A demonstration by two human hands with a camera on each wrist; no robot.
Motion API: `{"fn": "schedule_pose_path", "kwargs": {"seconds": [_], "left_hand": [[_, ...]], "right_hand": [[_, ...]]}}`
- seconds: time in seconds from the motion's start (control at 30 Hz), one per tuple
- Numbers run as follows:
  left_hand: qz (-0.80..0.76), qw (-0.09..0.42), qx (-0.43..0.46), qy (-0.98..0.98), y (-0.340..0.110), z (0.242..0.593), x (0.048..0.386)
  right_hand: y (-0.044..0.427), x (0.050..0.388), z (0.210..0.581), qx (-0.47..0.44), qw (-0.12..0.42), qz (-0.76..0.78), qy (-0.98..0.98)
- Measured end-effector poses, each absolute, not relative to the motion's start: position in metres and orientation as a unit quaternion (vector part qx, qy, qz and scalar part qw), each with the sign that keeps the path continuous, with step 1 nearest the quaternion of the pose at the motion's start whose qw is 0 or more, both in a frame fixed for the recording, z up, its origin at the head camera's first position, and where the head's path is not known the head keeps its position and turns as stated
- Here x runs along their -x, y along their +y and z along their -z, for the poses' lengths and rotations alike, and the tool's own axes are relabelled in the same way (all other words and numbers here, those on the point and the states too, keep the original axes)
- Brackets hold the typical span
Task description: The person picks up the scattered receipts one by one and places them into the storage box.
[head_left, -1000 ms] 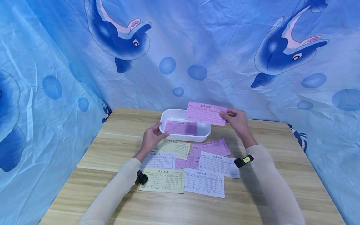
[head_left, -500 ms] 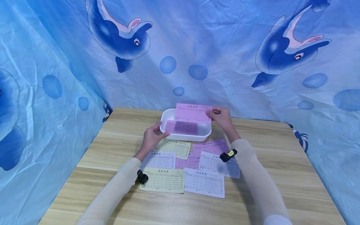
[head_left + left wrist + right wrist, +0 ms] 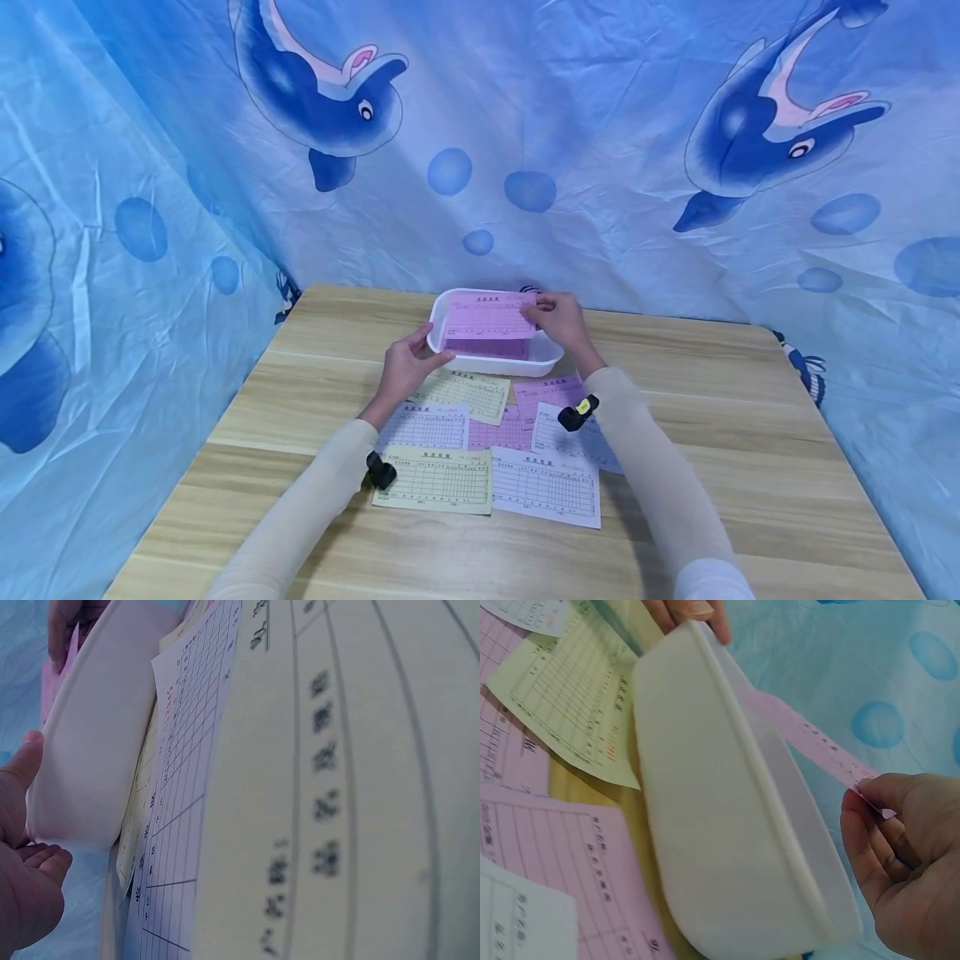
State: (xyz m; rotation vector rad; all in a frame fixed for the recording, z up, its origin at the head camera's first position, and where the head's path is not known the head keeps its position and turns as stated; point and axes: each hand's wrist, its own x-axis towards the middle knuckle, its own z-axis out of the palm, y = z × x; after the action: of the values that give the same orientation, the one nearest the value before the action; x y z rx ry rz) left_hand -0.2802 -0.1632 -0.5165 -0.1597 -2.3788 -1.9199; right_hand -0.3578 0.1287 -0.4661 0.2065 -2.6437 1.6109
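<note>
A white plastic tub (image 3: 495, 365) stands toward the back of the wooden table. At its left end my left hand (image 3: 402, 367) grips the tub, thumb on the near side and fingers round the end. My right hand (image 3: 561, 321) pinches the right edge of a pink receipt slip (image 3: 483, 315) between thumb and fingers. That slip (image 3: 810, 735) hangs tilted over the tub's opening in the right wrist view. Below it another pink slip (image 3: 491, 347) lies inside the tub, partly covered by the held one.
In front of the tub lie several printed slips, some overlapping: yellow ones (image 3: 433, 481) (image 3: 468, 396), white ones (image 3: 546, 487) (image 3: 427, 427) and pink ones (image 3: 547, 392). A blue dolphin-print curtain (image 3: 570, 125) hangs behind the table (image 3: 750, 417).
My right hand has carried the pink slip leftward and down, from above the tub's right end to over its middle. The left hand has stayed at the tub.
</note>
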Motion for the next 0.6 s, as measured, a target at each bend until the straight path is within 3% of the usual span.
{"fn": "schedule_pose_path", "kwargs": {"seconds": [0.3, 0.6], "left_hand": [[0.62, 0.036, 0.062, -0.781, -0.156, 0.487, 0.263], [0.629, 0.039, 0.063, -0.774, -0.157, 0.486, 0.262]], "right_hand": [[0.115, 0.354, 0.474, -0.062, -0.002, -0.482, -0.874], [0.104, 0.353, 0.478, -0.095, 0.0, -0.436, -0.895]]}}
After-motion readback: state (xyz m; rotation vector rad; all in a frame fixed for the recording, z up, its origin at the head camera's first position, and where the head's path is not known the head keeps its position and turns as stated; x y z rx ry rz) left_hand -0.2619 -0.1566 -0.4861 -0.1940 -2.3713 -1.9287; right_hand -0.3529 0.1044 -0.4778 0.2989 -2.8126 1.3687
